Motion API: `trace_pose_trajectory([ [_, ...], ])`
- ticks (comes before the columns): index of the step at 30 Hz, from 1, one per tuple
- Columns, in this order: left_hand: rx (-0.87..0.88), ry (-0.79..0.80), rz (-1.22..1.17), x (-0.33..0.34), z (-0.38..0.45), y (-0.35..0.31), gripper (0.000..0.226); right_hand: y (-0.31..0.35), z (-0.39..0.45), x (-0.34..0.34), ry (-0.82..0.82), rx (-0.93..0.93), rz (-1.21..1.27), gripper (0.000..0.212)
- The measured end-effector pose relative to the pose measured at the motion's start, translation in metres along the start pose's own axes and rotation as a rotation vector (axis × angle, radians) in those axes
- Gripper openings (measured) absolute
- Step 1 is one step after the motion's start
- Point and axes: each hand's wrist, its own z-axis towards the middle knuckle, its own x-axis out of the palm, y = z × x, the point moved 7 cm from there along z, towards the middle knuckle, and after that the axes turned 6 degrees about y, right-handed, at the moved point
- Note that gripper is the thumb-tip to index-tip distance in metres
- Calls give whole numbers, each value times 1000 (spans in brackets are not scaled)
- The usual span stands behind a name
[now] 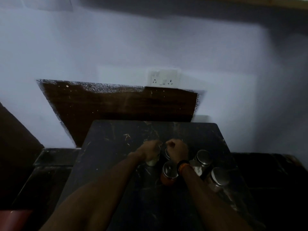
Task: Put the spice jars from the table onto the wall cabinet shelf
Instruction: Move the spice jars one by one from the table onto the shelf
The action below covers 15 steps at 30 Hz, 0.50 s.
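— Dark marble table (116, 147), dim light. Where are the spice jars?
— Clustered at its right middle. The left hand (148, 150) is wrapped around a pale-filled jar (152, 161); the right hand (177, 150) is curled over the jar (166, 154) just beside it.
— And the rest?
— A red-filled jar (168, 174) stands nearer, by the right wrist. Three steel-lidded jars (204, 157) sit further right, close together.
— Behind?
— A white wall with a socket plate (164, 77).

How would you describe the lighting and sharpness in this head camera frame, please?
Head view: very dim and soft; the dark table swallows detail; both hands, left hand and right hand, are blurred; jar lids catch faint glints; wide-angle bending at the edges.
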Motion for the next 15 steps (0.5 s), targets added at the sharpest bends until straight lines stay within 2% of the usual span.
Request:
trace_pose_trajectory([
  [3, 22, 26, 14, 33, -5, 6, 32, -27, -14, 13, 32, 33, -44, 13],
  [8, 26, 132, -10, 68, -14, 19, 35, -51, -31, 30, 70, 26, -271, 12],
  [12, 16, 116, -103, 75, -24, 25, 49, -59, -42, 46, 104, 28, -422, 34],
  [15, 1, 106, -123, 75, -27, 29, 50, -68, -47, 56, 145, 91, -517, 58],
])
